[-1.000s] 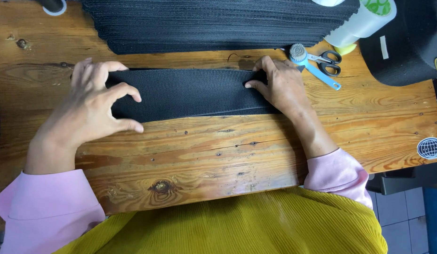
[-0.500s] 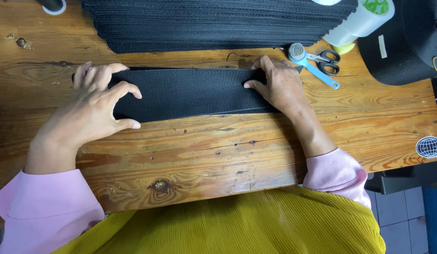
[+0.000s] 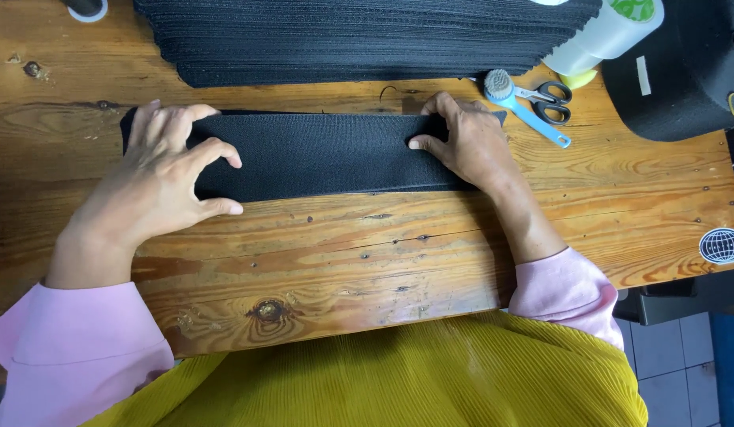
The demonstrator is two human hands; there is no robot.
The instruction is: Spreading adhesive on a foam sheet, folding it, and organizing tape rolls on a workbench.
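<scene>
— Where is the black cloth strip (image 3: 319,156)?

— It lies flat on the wooden table (image 3: 398,253), a little way in from the far edge. It runs from left to right.

— What does the left hand (image 3: 157,186) do?

— It sits on the left end of the strip. The fingers (image 3: 216,150) are bent and press down on the cloth. The grip is loose, not closed around anything.

— And the right hand (image 3: 469,146)?

— It rests on the right end of the strip. The fingers there curl over the far edge of the cloth. I cannot tell if they pinch it or just press on it.

— So the strip is between the hands?

— Yes, it goes under both hands, and its middle lies bare between them.

— What else is on the table?

— A big stack of black cloth (image 3: 359,35) lies at the far edge, just behind the strip. Near the far right corner are scissors (image 3: 552,99), a small blue brush (image 3: 513,99), a white bottle (image 3: 604,35) and a black cap (image 3: 683,71).
</scene>
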